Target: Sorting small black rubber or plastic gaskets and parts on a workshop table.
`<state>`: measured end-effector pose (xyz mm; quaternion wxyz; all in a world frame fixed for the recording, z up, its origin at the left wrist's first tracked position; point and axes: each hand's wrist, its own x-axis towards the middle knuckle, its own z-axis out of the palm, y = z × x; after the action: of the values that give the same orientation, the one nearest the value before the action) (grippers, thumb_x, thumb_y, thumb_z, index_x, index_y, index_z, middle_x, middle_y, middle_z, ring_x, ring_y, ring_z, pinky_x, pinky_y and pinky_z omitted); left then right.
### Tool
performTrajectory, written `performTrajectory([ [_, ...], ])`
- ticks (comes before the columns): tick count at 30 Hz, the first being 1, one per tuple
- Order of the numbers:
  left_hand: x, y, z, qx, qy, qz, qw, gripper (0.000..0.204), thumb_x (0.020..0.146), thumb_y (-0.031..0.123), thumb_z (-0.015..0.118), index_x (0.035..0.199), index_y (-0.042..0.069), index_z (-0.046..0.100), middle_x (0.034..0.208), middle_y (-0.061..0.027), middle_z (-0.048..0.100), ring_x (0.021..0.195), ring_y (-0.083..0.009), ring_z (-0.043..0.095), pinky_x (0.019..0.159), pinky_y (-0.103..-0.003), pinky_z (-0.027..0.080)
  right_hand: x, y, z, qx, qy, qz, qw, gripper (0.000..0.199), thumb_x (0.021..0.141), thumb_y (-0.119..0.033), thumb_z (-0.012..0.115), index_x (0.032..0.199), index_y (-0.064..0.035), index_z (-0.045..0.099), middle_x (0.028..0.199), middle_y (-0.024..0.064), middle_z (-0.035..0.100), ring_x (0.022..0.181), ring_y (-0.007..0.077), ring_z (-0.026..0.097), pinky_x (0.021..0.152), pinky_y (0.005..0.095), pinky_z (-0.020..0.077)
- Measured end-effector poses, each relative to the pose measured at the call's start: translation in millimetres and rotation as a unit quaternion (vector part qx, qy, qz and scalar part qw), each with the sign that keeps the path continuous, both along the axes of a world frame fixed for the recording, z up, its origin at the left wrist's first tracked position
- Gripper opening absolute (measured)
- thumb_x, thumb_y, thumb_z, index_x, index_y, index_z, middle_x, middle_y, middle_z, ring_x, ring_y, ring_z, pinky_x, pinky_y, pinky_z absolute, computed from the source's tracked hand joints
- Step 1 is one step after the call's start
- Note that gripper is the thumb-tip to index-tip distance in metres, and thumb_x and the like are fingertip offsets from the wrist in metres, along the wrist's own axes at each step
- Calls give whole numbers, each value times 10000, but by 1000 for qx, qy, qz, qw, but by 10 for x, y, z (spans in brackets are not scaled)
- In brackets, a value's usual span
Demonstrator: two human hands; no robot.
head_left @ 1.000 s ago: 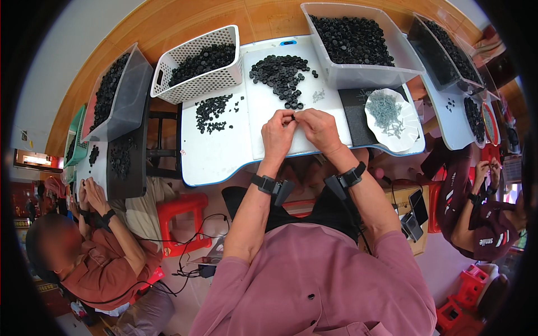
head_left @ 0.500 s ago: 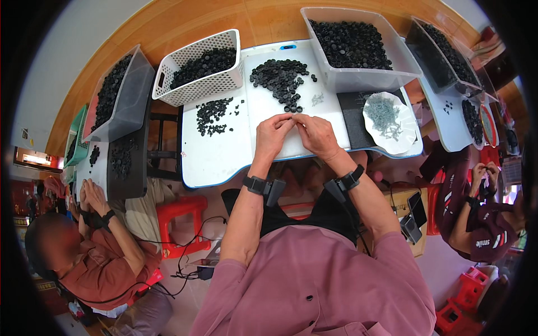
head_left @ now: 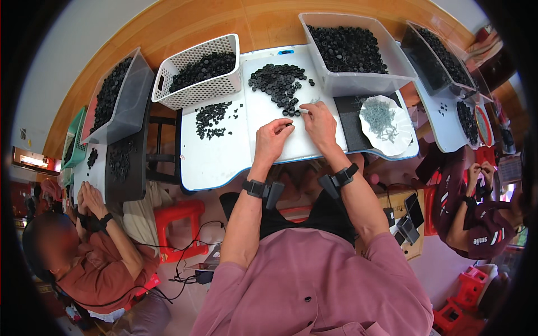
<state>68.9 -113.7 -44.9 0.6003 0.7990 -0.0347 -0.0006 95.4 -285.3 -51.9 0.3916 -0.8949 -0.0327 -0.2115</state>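
My left hand (head_left: 271, 140) is over the white table (head_left: 218, 162), its thumb and fingers pinched on a small black round cap (head_left: 289, 124) that shows at the fingertips. To its right, my right hand (head_left: 321, 127) has its fingers pinched near the front of a pile of black round caps (head_left: 276, 84). Something small and pale shows at those fingertips, too small to name. The two hands are a little apart. Partly hidden behind the right hand lie a few thin pale pins (head_left: 315, 102).
A white scalloped dish (head_left: 404, 140) of grey-green pins stands on a black mat (head_left: 348, 120) at right. Small black parts (head_left: 210, 119) lie at left. Behind are a white basket (head_left: 196, 97) and a clear bin (head_left: 364, 83), both with black parts. Co-workers sit on both sides.
My hands have come apart: the right moved slightly right and forward toward the caps, while the left stayed nearly in place and now shows the black cap in its fingers.
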Motion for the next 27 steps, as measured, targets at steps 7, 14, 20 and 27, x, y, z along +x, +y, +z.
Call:
performTrajectory([
  [7,32,33,-30,-18,-9,-5,1000,259,922,146,776,1120,-20,766,938,-86,793,838,-91,705,773,-243,545,63,93,40,-85,-23,-17,996,77,889,-147,726,925,-98,775,883,125,660,839,341,683,733,456,537],
  [14,2,-23,56,-52,-3,20,998,287,925,106,771,1176,-29,741,987,-80,787,876,-94,703,812,-233,548,77,61,-18,58,-39,-40,997,100,923,-125,674,981,-64,728,917,148,722,842,364,709,743,451,549],
  [20,14,152,236,-50,-24,27,998,255,899,177,807,1108,31,785,845,-25,750,756,-76,642,703,-236,516,-52,-66,-23,158,-33,-33,986,91,903,-81,688,962,-35,741,832,142,742,708,246,725,671,348,546],
  [27,721,937,1204,130,-232,131,955,451,864,129,801,1276,-5,677,1090,-152,754,946,-237,710,852,-359,557,-12,17,6,182,-19,4,983,105,898,-101,695,965,-37,745,809,125,737,661,205,687,647,338,534],
])
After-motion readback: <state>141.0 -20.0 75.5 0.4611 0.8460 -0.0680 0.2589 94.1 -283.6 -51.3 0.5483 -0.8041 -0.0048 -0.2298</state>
